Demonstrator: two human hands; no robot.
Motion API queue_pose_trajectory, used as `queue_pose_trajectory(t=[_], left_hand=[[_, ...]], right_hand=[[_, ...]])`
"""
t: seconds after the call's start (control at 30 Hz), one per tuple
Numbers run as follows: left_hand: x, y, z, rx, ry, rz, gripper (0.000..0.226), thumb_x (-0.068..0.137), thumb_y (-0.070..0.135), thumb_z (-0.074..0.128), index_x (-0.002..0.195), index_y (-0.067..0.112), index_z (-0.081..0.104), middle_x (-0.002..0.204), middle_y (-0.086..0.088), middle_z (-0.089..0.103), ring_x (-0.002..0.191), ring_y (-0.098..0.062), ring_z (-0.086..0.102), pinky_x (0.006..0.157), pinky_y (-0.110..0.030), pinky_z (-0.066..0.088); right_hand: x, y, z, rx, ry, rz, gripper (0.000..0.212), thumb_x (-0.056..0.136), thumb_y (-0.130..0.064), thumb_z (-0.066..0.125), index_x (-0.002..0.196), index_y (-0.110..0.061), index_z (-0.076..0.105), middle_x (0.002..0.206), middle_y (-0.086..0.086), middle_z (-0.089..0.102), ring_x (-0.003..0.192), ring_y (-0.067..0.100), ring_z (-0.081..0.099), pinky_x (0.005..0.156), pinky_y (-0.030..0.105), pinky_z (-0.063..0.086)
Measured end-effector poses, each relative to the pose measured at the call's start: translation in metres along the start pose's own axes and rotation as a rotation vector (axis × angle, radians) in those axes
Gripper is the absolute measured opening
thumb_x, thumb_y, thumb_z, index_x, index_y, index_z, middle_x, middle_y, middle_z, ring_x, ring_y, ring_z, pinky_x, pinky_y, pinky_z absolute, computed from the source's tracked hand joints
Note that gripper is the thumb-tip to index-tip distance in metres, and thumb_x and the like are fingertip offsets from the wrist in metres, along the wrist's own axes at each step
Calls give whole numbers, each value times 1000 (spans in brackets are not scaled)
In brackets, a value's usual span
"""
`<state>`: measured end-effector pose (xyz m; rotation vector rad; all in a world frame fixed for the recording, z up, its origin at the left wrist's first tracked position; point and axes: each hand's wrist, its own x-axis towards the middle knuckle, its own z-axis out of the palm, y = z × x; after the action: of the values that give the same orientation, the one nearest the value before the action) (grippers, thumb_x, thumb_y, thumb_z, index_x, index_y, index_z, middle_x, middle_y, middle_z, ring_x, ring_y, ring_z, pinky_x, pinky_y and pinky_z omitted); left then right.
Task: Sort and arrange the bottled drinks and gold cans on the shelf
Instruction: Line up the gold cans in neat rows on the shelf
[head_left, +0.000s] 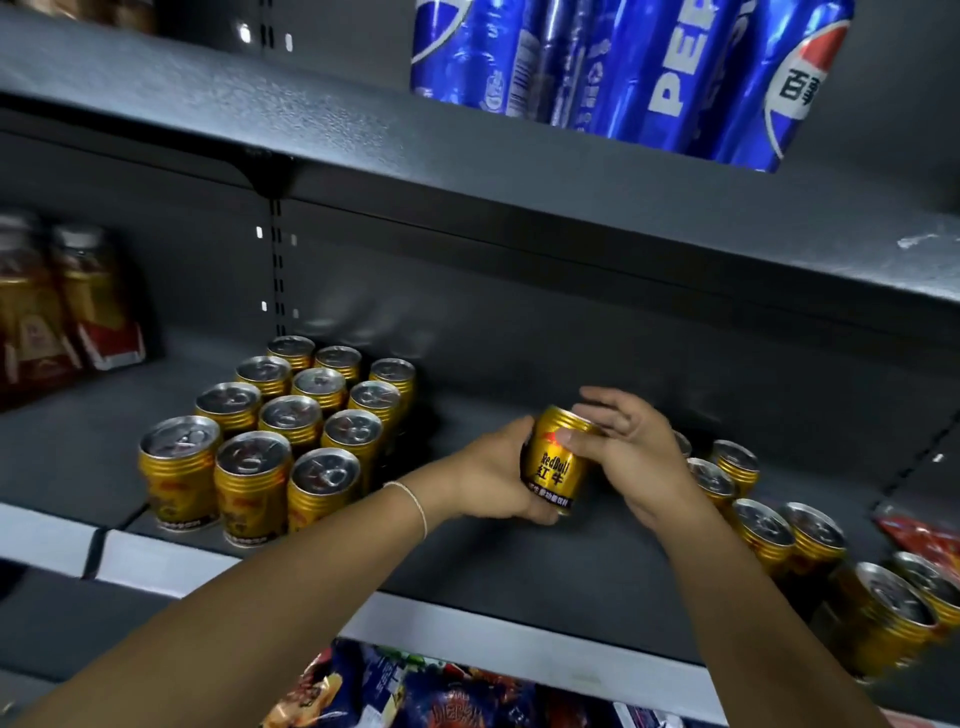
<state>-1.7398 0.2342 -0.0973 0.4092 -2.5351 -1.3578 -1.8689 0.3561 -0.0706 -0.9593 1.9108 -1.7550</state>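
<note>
- Now the left hand (493, 475) is gripping a gold can (555, 462), fingers curling round its base, holding it tilted over the shelf (519, 566).
- Meanwhile the right hand (636, 457) is touching the can's other side, thumb on the label, fingers straight.
- Leftward, grouped cans (291, 431) are standing upright.

Dim shelf, glare on can tops (325, 473), edges blurred and warped.

From my remote seat, dark grey metal shelving (675, 249) fills the view. Its back panel (519, 332) carries a slotted upright (278, 270) on the left. The upper shelf (260, 104) slants overhead with a soft sheen of light. A pale price rail (519, 644) edges the lower shelf (519, 561).
</note>
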Motion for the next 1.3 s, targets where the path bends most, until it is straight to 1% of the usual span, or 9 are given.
queue_pose_trajectory(t=[0.17, 0.27, 0.5, 0.63, 0.77, 0.87, 0.93, 1.0, 1.3], left_hand=[[-13, -4, -36, -112, 95, 33, 86, 55, 29, 91, 122, 42, 38, 107, 15, 64, 96, -3, 65, 88, -28, 56], [-16, -7, -56, -55, 144, 18, 83, 55, 31, 90, 120, 40, 39, 105, 14, 64, 95, -5, 64, 85, -28, 56], [-19, -17, -102, 366, 98, -26, 81, 65, 39, 85, 129, 21, 39, 113, 5, 59, 104, -16, 58, 84, -29, 49], [-15, -30, -134, 650, 99, -43, 44, 88, 31, 62, 127, 14, 51, 126, -6, 57, 117, -25, 54, 97, -38, 48], [-10, -51, -148, 705, 89, -80, 25, 93, 23, 47, 113, 11, 55, 123, -11, 58, 111, -28, 56, 87, -33, 45], [-6, -65, -150, 711, 38, -111, 39, 96, 31, 44, 129, 13, 52, 137, -12, 52, 124, -29, 50, 101, -37, 42], [-3, -72, -149, 762, 4, -101, 58, 98, 38, 42, 150, 13, 32, 156, -11, 30, 142, -29, 29, 118, -38, 23], [-1, -76, -147, 809, -7, -73, 65, 100, 42, 39, 155, 14, 19, 162, -9, 18, 148, -26, 16, 121, -39, 10], [3, -87, -141, 887, -36, -64, 58, 102, 42, 27, 156, 25, 13, 164, -2, 5, 150, -25, 2, 120, -37, -1]], right_hand=[[5, -17, 33, 156, -54, 50, 65, 70, -16, 85, 128, -10, 57, 116, 6, 71, 105, 16, 69, 80, 25, 57], [7, -23, 54, 54, -206, 142, 61, 60, -35, 88, 113, -16, 66, 102, 1, 76, 96, 16, 73, 69, 22, 57], [22, -8, 100, 93, -168, 145, 43, 69, -10, 86, 107, -13, 67, 97, 4, 77, 89, 19, 74, 69, 29, 58], [37, 25, 127, 16, -44, 101, 47, 67, -2, 87, 104, -21, 66, 98, -1, 76, 94, 17, 72, 86, 36, 57], [53, 57, 146, -42, 39, 111, 52, 65, -5, 88, 101, -30, 60, 100, -6, 74, 93, 14, 71, 92, 43, 56], [61, 75, 158, -79, 69, 112, 62, 59, -17, 89, 105, -36, 52, 104, -6, 72, 96, 14, 70, 95, 45, 55], [66, 86, 164, -102, 76, 94, 67, 50, -31, 88, 105, -42, 51, 105, -8, 71, 97, 14, 69, 94, 45, 55], [72, 95, 168, -122, 86, 66, 66, 46, -40, 84, 102, -50, 52, 105, -8, 70, 97, 12, 69, 93, 44, 56], [77, 104, 172, -270, 165, -55, 67, 71, -16, 85, 130, -22, 55, 122, 7, 62, 112, 26, 62, 99, 48, 50]])
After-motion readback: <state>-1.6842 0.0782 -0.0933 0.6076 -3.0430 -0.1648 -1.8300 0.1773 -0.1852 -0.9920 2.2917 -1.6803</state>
